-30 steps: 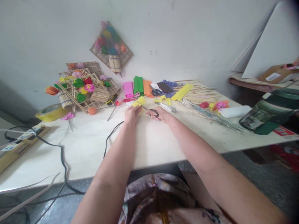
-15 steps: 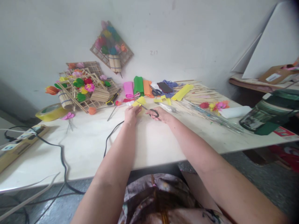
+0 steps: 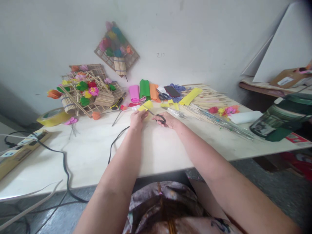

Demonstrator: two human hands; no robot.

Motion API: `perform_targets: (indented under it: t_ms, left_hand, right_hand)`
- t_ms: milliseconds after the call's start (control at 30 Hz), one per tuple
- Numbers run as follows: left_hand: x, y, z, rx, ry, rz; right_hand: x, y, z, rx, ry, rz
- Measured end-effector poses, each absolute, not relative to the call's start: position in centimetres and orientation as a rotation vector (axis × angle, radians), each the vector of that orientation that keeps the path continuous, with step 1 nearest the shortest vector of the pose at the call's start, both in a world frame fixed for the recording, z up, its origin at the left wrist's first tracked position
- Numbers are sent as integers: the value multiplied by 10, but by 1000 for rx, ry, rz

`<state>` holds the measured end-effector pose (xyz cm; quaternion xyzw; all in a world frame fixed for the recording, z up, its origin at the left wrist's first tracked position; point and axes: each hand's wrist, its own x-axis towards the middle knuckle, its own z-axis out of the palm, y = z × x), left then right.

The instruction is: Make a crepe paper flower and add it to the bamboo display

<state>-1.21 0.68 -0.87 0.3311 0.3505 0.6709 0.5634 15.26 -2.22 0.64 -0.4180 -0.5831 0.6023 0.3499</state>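
Between the fingers of my left hand (image 3: 137,119) is a piece of yellow crepe paper (image 3: 147,105), held just above the table (image 3: 165,146). My right hand (image 3: 168,121) is closed round the black handles of a pair of scissors (image 3: 161,119). The blades point left and lie against the yellow paper; my fingers partly hide where they meet. Behind my hands are yellow paper scraps (image 3: 170,104) and a longer yellow strip (image 3: 190,96).
Rolls of pink, green (image 3: 144,90) and orange paper stand by the wall. Stick lattices with paper flowers (image 3: 85,91) and yellow tape (image 3: 52,117) are at left. Wooden sticks (image 3: 207,97), wires and a green bottle (image 3: 278,117) lie right. A black cable (image 3: 64,162) crosses the left side.
Almost nothing differs. The scissor handles and my right fingers have shifted very slightly, while my left hand keeps its place on the paper.
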Motion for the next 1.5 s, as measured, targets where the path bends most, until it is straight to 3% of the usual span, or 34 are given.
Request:
perform_targets:
  t_ms: [1500]
  left_hand:
    - [-11,6,-10,800,817,1587]
  right_hand:
    - [153,-22,7,-1073,-1539,1562]
